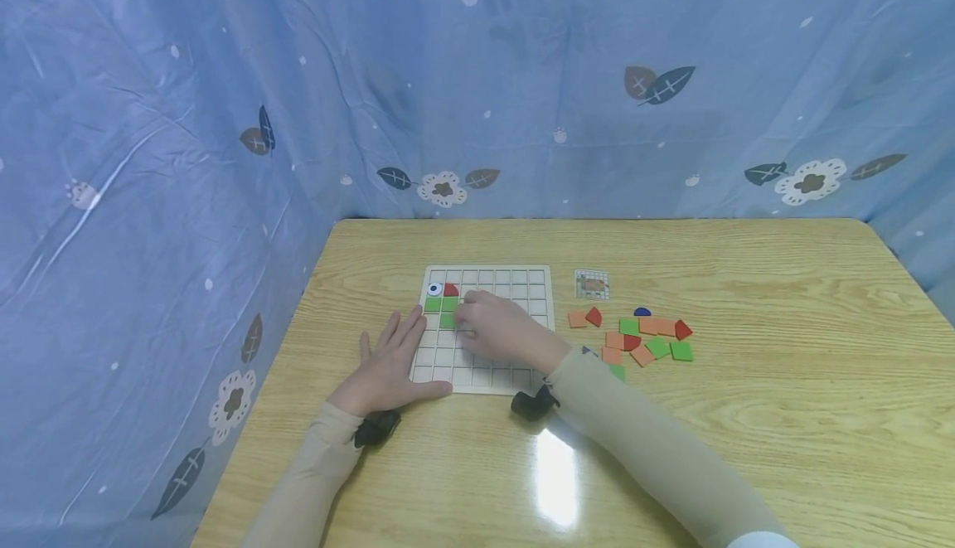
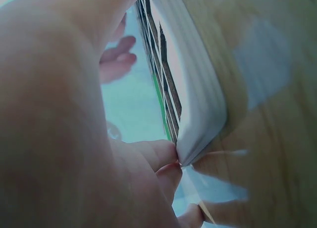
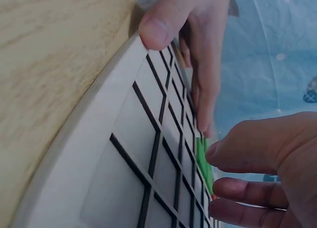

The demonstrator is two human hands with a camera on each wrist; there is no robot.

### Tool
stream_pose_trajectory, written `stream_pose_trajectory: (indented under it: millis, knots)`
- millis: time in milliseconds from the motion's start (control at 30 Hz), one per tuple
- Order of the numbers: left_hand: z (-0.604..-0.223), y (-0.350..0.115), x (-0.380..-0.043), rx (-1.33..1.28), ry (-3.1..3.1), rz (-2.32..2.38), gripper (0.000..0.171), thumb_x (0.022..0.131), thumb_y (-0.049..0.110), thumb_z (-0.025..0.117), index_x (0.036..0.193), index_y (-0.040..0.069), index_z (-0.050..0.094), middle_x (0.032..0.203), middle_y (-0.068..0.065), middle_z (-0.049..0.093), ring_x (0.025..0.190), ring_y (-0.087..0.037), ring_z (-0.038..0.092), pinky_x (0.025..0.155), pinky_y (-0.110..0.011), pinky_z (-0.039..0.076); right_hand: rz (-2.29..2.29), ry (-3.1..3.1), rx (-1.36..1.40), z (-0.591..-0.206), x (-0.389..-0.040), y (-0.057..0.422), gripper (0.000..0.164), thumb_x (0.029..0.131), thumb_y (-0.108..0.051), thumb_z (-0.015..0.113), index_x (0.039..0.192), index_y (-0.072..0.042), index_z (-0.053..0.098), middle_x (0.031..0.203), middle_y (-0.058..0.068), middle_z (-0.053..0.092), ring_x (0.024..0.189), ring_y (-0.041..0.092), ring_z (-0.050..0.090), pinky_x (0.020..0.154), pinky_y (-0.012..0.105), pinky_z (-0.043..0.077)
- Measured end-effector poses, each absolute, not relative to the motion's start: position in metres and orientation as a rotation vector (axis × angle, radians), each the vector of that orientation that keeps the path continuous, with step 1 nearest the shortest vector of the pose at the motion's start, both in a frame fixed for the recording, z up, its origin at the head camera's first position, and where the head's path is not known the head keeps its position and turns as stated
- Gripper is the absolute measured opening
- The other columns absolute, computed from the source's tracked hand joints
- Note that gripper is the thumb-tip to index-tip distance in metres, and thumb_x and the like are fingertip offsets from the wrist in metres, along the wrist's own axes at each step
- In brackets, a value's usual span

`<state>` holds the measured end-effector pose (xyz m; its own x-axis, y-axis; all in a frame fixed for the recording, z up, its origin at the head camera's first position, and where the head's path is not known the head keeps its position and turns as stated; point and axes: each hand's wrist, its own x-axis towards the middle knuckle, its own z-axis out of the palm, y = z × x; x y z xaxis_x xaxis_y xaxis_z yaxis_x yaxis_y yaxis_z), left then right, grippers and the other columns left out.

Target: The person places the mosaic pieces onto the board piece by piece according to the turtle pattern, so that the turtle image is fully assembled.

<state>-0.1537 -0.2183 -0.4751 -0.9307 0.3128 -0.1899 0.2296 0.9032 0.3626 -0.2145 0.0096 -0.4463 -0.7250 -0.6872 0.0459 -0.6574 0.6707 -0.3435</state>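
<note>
1. Head view: wooden table (image 1: pixel 783 349), blue curtain (image 1: pixel 492 75) behind its far edge. White gridded board (image 1: pixel 481 377) left of the table's middle, towards the far edge.
2. Head view, far-left corner of board: eye-marked disc (image 1: pixel 435 289); red quarter-round (image 1: pixel 451 290) just beside it; three green squares (image 1: pixel 433 305) below, in an L.
3. Head view, between board and table's right edge: picture card (image 1: pixel 593 284); loose orange tiles (image 1: pixel 666 327), loose green tiles (image 1: pixel 681 351), red wedges (image 1: pixel 683 330), dark-blue half-round (image 1: pixel 642 312). Right sleeve (image 1: pixel 634 440) just beside the nearest loose tiles; possible dragging of these by a low forearm sweep.
4. Head view: left hand (image 1: pixel 384 374), fingers spread at board's left edge, thumb at near-left corner, nothing in grasp. Right hand (image 1: pixel 501 328) over board, fingers bent beside the green squares; cannot tell whether clamped on a piece. Likely hazard: laid squares nudged out of their cells by crowding fingertips.
5. Left wrist view: board's edge and rounded corner close up, left fingers against it. Possible skid across smooth wood, given uneven pressure or a lifted left hand.
6. Right wrist view: left thumb on board's rim; right thumb and fingertips apart, close to a green strip; no held piece discernible. Possible misplacement, with fingers masking the cells.
</note>
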Motion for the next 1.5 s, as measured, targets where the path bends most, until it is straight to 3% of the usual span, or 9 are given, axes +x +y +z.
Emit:
stream_pose_trajectory:
  millis: [433, 633, 900, 1033, 1133, 1200, 1267, 1433, 1500]
  knots:
    - [-0.476, -0.218, -0.154, 0.394, 2.825, 0.489, 0.123, 0.081, 0.079, 0.069, 0.167, 0.006, 0.020, 0.177, -0.005, 0.007, 0.162, -0.043, 0.004, 0.114, -0.085, 0.002, -0.580, 2.872, -1.081, -0.439, -0.197, 0.052, 0.019, 0.093, -0.020, 0.073, 0.111, -0.013, 0.077, 0.107, 0.003, 0.068, 0.098, 0.020, 0.062, 0.077, 0.037, 0.059]
    - [-0.477, -0.218, -0.155, 0.394, 2.829, 0.484, 0.123, 0.081, 0.078, 0.070, 0.167, 0.006, 0.019, 0.177, -0.005, 0.008, 0.162, -0.043, 0.004, 0.114, -0.085, 0.003, -0.650, 2.897, -1.122, -0.439, -0.192, 0.076, 0.018, 0.094, -0.020, 0.074, 0.108, -0.009, 0.077, 0.103, 0.004, 0.068, 0.093, 0.020, 0.061, 0.078, 0.035, 0.058]
    - [-0.475, -0.218, -0.153, 0.399, 2.827, 0.500, 0.122, 0.081, 0.076, 0.071, 0.167, 0.005, 0.020, 0.177, -0.007, 0.008, 0.162, -0.043, 0.004, 0.113, -0.085, 0.002, -0.641, 2.921, -1.081, -0.438, -0.190, 0.107, 0.021, 0.092, -0.017, 0.076, 0.110, -0.006, 0.076, 0.110, 0.007, 0.069, 0.096, 0.022, 0.066, 0.076, 0.037, 0.059]
    - [-0.475, -0.218, -0.153, 0.406, 2.832, 0.503, 0.122, 0.081, 0.076, 0.071, 0.167, 0.005, 0.020, 0.177, -0.007, 0.009, 0.162, -0.043, 0.005, 0.113, -0.085, 0.002, -0.635, 2.939, -1.006, -0.436, -0.194, 0.125, 0.023, 0.091, -0.013, 0.077, 0.112, -0.006, 0.075, 0.112, 0.009, 0.069, 0.076, 0.016, 0.062, 0.063, 0.032, 0.054]
    - [-0.476, -0.218, -0.154, 0.408, 2.836, 0.499, 0.122, 0.081, 0.077, 0.070, 0.167, 0.006, 0.020, 0.177, -0.007, 0.009, 0.162, -0.043, 0.005, 0.113, -0.085, 0.002, -0.657, 2.961, -0.963, -0.434, -0.197, 0.139, 0.023, 0.089, -0.008, 0.075, 0.112, -0.004, 0.075, 0.109, 0.010, 0.070, 0.072, 0.013, 0.056, 0.060, 0.028, 0.048]
    - [-0.477, -0.218, -0.154, 0.408, 2.837, 0.495, 0.122, 0.081, 0.077, 0.070, 0.167, 0.007, 0.020, 0.177, -0.007, 0.009, 0.162, -0.043, 0.005, 0.113, -0.085, 0.003, -0.682, 2.968, -0.940, -0.434, -0.198, 0.149, 0.024, 0.088, -0.003, 0.072, 0.111, -0.002, 0.075, 0.108, 0.011, 0.070, 0.075, 0.017, 0.056, 0.060, 0.029, 0.047]
    - [-0.477, -0.218, -0.154, 0.405, 2.836, 0.498, 0.122, 0.081, 0.077, 0.070, 0.167, 0.007, 0.020, 0.177, -0.007, 0.009, 0.162, -0.043, 0.005, 0.113, -0.085, 0.003, -0.694, 2.974, -0.939, -0.436, -0.199, 0.158, 0.021, 0.086, -0.002, 0.073, 0.108, -0.003, 0.075, 0.106, 0.011, 0.070, 0.087, 0.020, 0.058, 0.068, 0.031, 0.050]
    - [-0.475, -0.217, -0.153, 0.400, 2.828, 0.512, 0.122, 0.081, 0.076, 0.072, 0.167, 0.007, 0.020, 0.177, -0.006, 0.008, 0.162, -0.043, 0.005, 0.114, -0.084, 0.001, -0.680, 2.955, -0.945, -0.444, -0.204, 0.173, 0.016, 0.084, 0.001, 0.074, 0.099, -0.006, 0.074, 0.100, 0.010, 0.067, 0.092, 0.025, 0.057, 0.076, 0.038, 0.053]
    - [-0.475, -0.217, -0.153, 0.401, 2.824, 0.517, 0.122, 0.081, 0.075, 0.072, 0.167, 0.007, 0.020, 0.177, -0.006, 0.007, 0.162, -0.043, 0.005, 0.114, -0.084, 0.001, -0.669, 2.941, -0.935, -0.447, -0.205, 0.178, 0.017, 0.084, 0.001, 0.073, 0.099, -0.007, 0.073, 0.109, 0.015, 0.068, 0.099, 0.031, 0.061, 0.080, 0.043, 0.055]
